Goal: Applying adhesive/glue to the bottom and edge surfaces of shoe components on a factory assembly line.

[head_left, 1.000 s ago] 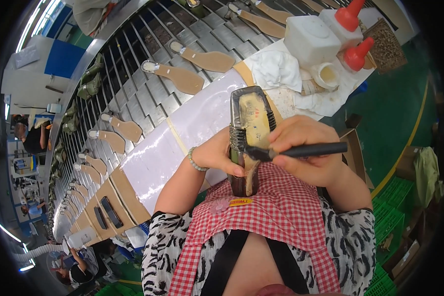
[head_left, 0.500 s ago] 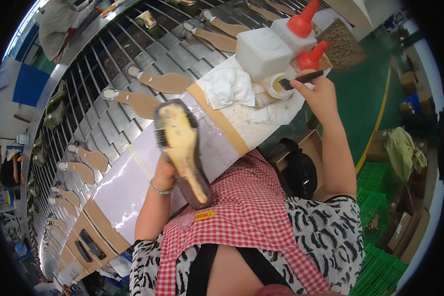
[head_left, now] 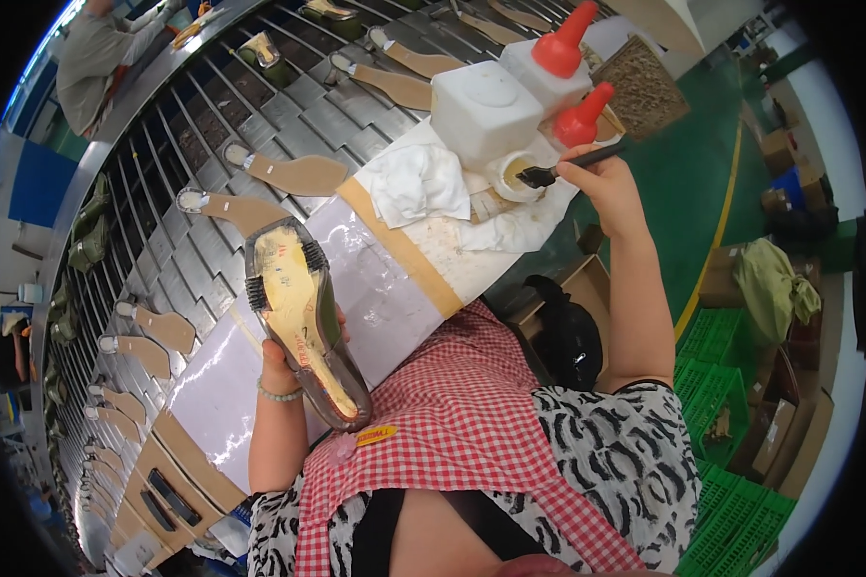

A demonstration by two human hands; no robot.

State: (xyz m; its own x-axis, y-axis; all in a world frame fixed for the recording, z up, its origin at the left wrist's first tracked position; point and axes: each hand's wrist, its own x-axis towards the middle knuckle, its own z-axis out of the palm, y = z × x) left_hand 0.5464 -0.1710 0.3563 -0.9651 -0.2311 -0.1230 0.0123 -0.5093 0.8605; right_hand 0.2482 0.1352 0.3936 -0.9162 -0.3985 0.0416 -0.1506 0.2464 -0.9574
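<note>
In my left hand is a shoe upper on a last, its cream underside turned up and its heel end near my apron. The fingers wrap round its side; part of the hand is hidden beneath it. My right hand pinches a black-handled brush. The brush head is at the mouth of a small white pot with yellowish contents; whether it touches the rim I cannot tell. Beside the pot lies a crumpled white cloth.
White bottles with red nozzles stand behind the pot, next to a white square container. Tan insoles lie along the slatted metal conveyor. Green crates stand at right. A person is at the far left.
The brush head has dipped slightly toward the pot's mouth. The shoe, smeared by motion before, is now sharper and tilted more to the left. The whole view has shifted a little.
</note>
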